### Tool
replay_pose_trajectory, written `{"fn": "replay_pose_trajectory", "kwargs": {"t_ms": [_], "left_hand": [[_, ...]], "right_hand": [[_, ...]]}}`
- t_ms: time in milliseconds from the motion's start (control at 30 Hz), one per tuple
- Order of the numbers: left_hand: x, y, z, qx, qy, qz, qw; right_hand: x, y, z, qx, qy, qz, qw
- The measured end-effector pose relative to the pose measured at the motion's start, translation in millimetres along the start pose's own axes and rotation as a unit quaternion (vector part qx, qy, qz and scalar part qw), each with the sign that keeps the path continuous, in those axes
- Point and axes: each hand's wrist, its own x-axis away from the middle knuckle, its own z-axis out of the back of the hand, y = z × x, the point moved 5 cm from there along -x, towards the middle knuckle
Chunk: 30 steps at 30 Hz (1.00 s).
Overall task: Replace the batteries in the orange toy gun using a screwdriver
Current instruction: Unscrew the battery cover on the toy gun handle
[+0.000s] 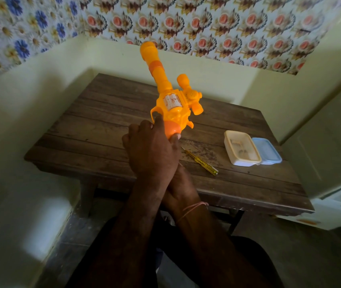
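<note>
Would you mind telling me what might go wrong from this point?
The toy gun is held up above the table by its grip alone, so it could slip. The right hand is hidden beneath the left hand. The screwdriver lies loose near the table's front edge and might get knocked off.

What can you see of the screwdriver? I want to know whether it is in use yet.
The screwdriver lies flat on the wooden table, untouched, just right of the hands. It has a slim, clear yellow handle and a thin metal shaft, whose tip points up-left toward the right hand. Nothing grips it. The plastic container sits apart to its right.
</note>
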Motion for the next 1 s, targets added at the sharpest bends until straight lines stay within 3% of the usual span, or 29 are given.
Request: {"fn": "replay_pose_trajectory", "kwargs": {"t_ms": [767,900,933,1000], "left_hand": [[-2.2,-7.1,-5.1,0.016,-0.013,0.010,1.000],[-8.8,-17.1,-8.2,0.102,0.008,0.025,0.994],[-10.2,-20.2,-8.7,0.166,0.017,0.030,0.986],[-13.9,-28.8,-13.0,0.348,0.018,0.064,0.935]], "right_hand": [[0.6,3.0,-2.6,-0.001,-0.020,-0.029,0.999],[-4.4,3.5,-2.5,0.033,-0.019,-0.036,0.999],[-5.2,2.0,-1.3,0.049,-0.004,-0.032,0.998],[-7.6,-4.5,3.7,0.073,0.038,-0.008,0.997]]}}
